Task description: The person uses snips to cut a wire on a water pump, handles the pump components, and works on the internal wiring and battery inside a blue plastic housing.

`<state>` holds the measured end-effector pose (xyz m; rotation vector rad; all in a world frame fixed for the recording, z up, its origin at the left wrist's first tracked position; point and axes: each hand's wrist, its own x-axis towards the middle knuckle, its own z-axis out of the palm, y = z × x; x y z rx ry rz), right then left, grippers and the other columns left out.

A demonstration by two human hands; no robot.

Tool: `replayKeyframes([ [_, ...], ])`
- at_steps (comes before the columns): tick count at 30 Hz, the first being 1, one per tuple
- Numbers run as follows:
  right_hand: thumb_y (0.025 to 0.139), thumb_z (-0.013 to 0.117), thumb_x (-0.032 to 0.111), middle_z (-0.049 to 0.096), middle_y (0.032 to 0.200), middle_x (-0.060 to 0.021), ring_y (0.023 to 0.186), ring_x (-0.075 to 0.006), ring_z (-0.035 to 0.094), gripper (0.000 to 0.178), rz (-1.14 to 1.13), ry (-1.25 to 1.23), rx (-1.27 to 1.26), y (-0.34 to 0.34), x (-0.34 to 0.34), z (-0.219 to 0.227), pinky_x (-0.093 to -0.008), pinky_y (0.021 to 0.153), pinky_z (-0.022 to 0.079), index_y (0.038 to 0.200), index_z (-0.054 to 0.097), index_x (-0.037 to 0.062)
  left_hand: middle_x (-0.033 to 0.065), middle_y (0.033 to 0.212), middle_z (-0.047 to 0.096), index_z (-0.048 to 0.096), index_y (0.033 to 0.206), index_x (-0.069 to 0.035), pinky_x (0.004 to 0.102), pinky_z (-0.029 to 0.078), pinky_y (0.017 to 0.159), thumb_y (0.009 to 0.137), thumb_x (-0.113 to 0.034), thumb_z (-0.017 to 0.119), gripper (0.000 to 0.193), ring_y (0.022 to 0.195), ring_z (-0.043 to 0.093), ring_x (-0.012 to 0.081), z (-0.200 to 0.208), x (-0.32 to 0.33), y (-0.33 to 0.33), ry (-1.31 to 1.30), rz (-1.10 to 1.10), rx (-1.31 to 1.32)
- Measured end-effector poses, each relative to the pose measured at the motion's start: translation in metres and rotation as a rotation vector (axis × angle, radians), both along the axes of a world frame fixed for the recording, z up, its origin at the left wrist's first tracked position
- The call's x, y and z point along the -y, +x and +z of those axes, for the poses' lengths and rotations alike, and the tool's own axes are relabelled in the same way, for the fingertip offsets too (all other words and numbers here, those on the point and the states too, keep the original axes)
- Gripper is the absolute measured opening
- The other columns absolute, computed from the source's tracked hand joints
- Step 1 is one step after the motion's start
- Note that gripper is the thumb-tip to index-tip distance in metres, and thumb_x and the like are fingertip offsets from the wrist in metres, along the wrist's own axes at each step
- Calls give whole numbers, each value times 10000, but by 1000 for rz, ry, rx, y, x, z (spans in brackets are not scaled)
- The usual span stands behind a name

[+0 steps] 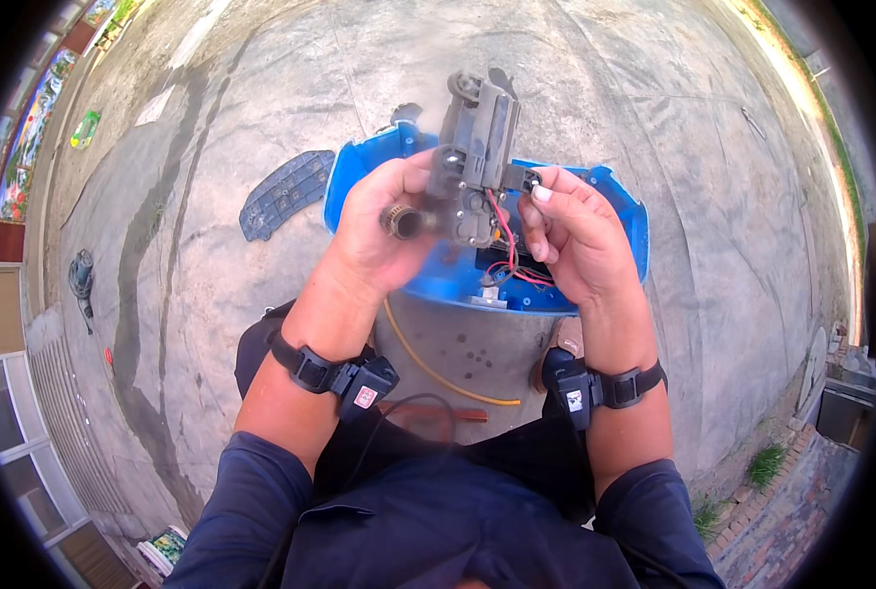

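A dusty dark motor-and-pump unit [479, 137] is held up over a blue plastic housing [448, 287]. My left hand [384, 221] grips the unit from its left side, partly hidden behind it; a round threaded fitting [400, 222] sticks out by that palm. On the other side, the thumb and fingers of my right hand [585, 231] pinch a small dark tab [520, 179] on the unit's edge. Red and dark wires [502, 265] run from the unit down into the housing. The unit's left part is slightly blurred.
A curved black ribbed panel [286, 194] lies on the concrete left of the housing. Between my legs are a yellow hose [438, 368] and a reddish-brown bar [433, 413]. A dark tool [82, 280] with a cord lies far left. Both forearms wear strapped black devices.
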<state>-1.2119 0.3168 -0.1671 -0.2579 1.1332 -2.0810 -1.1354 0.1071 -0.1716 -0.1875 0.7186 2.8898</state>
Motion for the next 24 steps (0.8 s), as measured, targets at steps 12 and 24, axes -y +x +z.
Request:
replayKeyframes([
  [12,952,611,120,620,760,10,542,-35,503,224,5,0,-2,0,0,1,-180,494,404,1120,642,-24,201,1081,688,625,1110,94,482,535,927,885,-144,428,383,998,664,317,2,-1,-1,-8,0,-18],
  [24,956,603,122,620,756,7,538,-35,500,232,1,14,-9,1,0,1,-182,496,407,1128,636,-31,205,1079,690,632,1101,98,476,534,921,893,-142,427,378,991,666,320,1,-1,1,-56,25,17],
])
